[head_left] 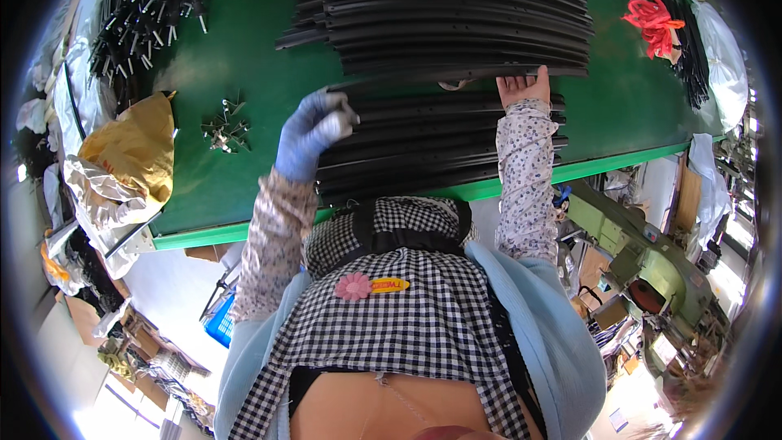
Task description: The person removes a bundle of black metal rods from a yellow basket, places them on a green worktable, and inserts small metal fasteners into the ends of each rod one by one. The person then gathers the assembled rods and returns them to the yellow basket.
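Note:
My right hand (524, 90) is bare and closes its fingers on a long black strip (481, 72) at the near edge of the big far stack. Toward my left hand that strip blurs with motion. My left hand (314, 137), in a bluish-grey glove, hovers over the left ends of the near black strips (432, 134). Its fingers are curled together; whatever is between them is too small or hidden to name. A small round pale item (454, 85) peeks out under the moving strip, mostly covered.
The far stack of black strips (456, 8) covers the middle of the green table (244, 57). Small metal pieces (226, 126) lie left, near a yellow-brown sack (134, 151). Black rods with metal ends (155, 8) fill the far left; red fabric (652, 23) sits far right. A green machine (643, 257) stands right.

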### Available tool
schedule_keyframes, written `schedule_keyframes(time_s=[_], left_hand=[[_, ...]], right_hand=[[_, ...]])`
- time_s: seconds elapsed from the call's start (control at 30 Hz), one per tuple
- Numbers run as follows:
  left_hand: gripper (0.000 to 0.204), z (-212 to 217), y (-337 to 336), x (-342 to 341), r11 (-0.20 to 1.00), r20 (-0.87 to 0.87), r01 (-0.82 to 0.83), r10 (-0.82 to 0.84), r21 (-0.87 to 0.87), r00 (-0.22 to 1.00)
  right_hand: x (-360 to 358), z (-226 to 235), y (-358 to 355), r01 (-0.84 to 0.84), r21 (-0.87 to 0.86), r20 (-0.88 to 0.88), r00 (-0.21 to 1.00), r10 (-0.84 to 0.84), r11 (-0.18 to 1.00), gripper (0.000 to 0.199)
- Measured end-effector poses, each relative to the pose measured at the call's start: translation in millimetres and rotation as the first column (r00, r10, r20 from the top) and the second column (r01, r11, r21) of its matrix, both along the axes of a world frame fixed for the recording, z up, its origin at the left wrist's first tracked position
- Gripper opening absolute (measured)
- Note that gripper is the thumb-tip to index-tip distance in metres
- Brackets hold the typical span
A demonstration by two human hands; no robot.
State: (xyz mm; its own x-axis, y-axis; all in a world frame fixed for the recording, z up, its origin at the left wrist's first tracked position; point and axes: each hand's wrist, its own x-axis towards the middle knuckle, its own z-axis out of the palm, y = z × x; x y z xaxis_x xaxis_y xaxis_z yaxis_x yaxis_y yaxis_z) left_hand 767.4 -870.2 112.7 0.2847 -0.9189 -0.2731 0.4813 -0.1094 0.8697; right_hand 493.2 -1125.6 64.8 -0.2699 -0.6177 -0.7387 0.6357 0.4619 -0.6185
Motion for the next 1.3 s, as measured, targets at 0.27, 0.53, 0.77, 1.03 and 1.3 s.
schedule_keyframes(time_s=[0.27,0.53,0.77,1.03,1.3], left_hand=[[0.04,25.3,67.2,-2.0,0.997,-0.267,-0.009,-0.01,-0.071,0.964],[0.031,47.2,52.0,32.2,0.854,-0.189,-0.407,0.363,-0.325,0.912],[0.045,59.6,48.3,35.1,0.806,-0.132,-0.34,0.317,-0.484,0.939],[0.044,70.9,51.1,26.9,0.895,-0.079,-0.101,0.074,-0.435,0.994],[0.064,73.7,39.8,12.6,0.844,-0.601,0.013,-0.392,-0.536,0.696]], right_hand=[[-55.3,72.3,-19.7,-0.295,-0.742,0.231,0.731,0.643,0.602,0.053],[26.4,201.7,72.6,-0.97,-0.03,-0.593,-0.177,0.786,-0.242,0.045],[39.3,181.4,104.7,-0.855,0.101,-0.545,-0.475,0.691,-0.508,0.049],[40.6,170.9,109.9,-0.81,0.034,-0.543,-0.506,0.67,-0.585,0.053],[40.1,171.2,116.8,-0.735,-0.055,-0.457,-0.583,0.671,-0.676,0.051]])
